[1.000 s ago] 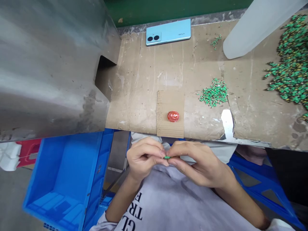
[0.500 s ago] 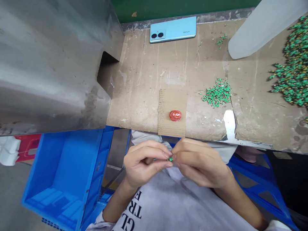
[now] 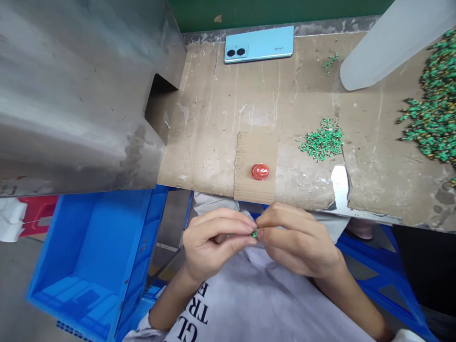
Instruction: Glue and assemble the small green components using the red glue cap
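In front of my shirt, just below the table edge, both hands meet fingertip to fingertip. My left hand [image 3: 215, 242] pinches a small green part [image 3: 254, 233] between thumb and fingers. The closed fingertips of my right hand [image 3: 299, 240] grip its right side; most of the part is hidden, so its kind is unclear. Above the hands, a small oval red glossy object [image 3: 260, 172] rests on a strip of corrugated cardboard [image 3: 245, 192]. To its right lies a small heap of tiny green parts [image 3: 322, 142].
A larger pile of green, dark and yellow parts [image 3: 440, 104] covers the right side. A whitish cylinder [image 3: 384, 47] leans in nearby. A light-blue phone [image 3: 260, 45] lies at the back. Sheet-metal housing [image 3: 81, 95] stands left, above a blue crate [image 3: 96, 256].
The hands stay pinched together around the green part with hardly any movement. The whole view has shifted slightly; the objects on the table keep their places.
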Action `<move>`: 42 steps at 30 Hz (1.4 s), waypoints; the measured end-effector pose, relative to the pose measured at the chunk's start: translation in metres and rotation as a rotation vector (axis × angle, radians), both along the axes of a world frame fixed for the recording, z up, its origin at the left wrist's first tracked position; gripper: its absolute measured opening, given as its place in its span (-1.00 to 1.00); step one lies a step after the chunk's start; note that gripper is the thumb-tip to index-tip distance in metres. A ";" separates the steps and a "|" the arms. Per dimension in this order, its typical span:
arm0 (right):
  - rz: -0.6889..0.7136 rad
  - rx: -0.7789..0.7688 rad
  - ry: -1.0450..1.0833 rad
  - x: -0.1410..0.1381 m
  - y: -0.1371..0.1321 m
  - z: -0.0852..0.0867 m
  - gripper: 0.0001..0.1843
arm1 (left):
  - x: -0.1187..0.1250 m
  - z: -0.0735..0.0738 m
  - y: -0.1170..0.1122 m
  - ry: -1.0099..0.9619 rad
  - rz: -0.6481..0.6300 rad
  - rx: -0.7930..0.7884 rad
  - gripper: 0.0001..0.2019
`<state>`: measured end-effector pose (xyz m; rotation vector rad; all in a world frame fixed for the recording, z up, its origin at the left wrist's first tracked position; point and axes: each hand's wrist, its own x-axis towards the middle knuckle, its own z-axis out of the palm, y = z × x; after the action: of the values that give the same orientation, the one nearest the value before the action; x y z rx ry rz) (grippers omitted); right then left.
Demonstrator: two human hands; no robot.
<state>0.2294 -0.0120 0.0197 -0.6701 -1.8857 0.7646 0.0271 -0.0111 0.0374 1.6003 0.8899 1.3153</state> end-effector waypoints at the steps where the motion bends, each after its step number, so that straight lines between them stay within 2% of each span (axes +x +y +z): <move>1: -0.006 0.004 -0.001 0.000 0.000 0.000 -0.77 | 0.000 0.001 0.000 0.008 0.003 0.000 -0.85; 7: -0.043 -0.009 -0.004 0.001 -0.001 0.002 -0.75 | 0.001 0.005 0.000 0.061 0.021 0.006 -0.96; 15: -0.040 -0.076 0.041 0.000 0.001 0.006 -0.74 | 0.003 0.005 0.000 0.066 0.033 -0.005 -0.94; 25: -0.075 -0.165 0.102 -0.005 -0.003 0.007 -0.74 | -0.001 0.008 0.003 0.053 -0.013 -0.056 -0.93; 31: -0.074 -0.180 0.092 -0.008 -0.002 0.008 -0.76 | -0.001 0.006 0.001 0.104 0.037 -0.040 -0.97; 42: -0.129 -0.208 0.113 -0.014 -0.004 0.012 -0.77 | 0.002 0.003 -0.003 0.132 0.100 0.003 -0.91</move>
<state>0.2156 -0.0164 0.0317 -0.8518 -1.6575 0.9029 0.0292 -0.0137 0.0406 1.6788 1.0613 1.2905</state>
